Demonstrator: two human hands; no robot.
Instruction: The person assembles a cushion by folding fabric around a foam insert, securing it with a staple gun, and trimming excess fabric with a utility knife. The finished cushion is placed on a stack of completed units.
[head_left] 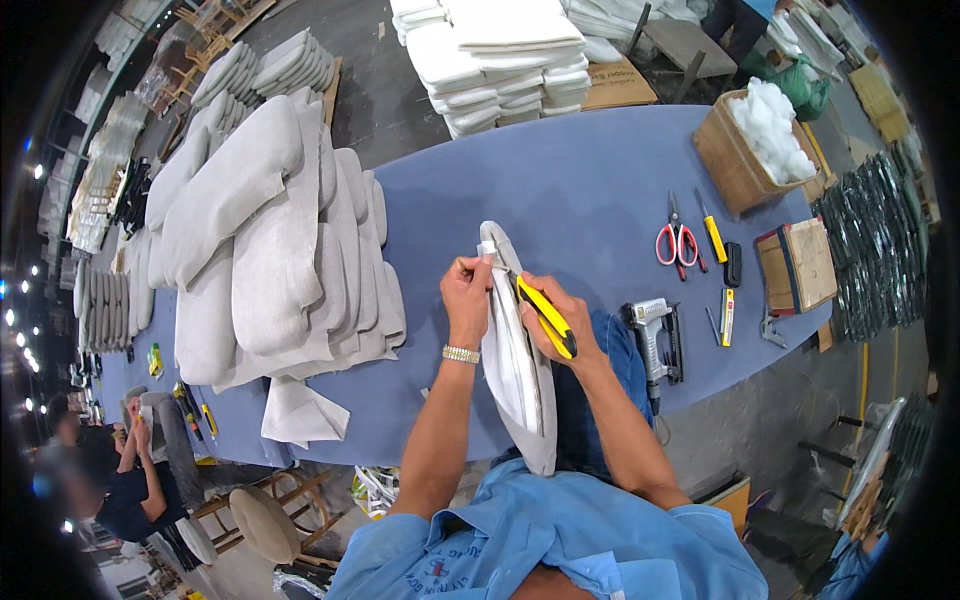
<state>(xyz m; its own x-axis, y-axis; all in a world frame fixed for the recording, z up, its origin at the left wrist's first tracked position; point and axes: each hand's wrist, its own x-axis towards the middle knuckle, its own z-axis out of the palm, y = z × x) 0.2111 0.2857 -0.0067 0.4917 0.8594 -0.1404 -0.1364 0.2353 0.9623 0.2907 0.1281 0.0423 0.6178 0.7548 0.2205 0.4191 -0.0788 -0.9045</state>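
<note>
Grey fabric-covered cushion panel [515,370] stands upright above my blue table [560,190]; my left grip [467,298] pinches its top edge, right grip [555,325] holds a yellow utility knife [546,315] against it.

At the far right corner of the blue counter [560,180]: an open brown cardboard box [735,165], rectangular, heaped with white fluffy stuffing [772,128]. Nearer along the right edge: a smaller flat box [800,265], tan on top with a dark band down its left side, lying tilted. Beyond the counter's far edge, beside stacked white pads: a flattened brown cardboard carton [615,85] with dark print, too small to make out. On the left end of the counter: a small yellow-green packet [155,360]. No screens or signs visible.
</note>
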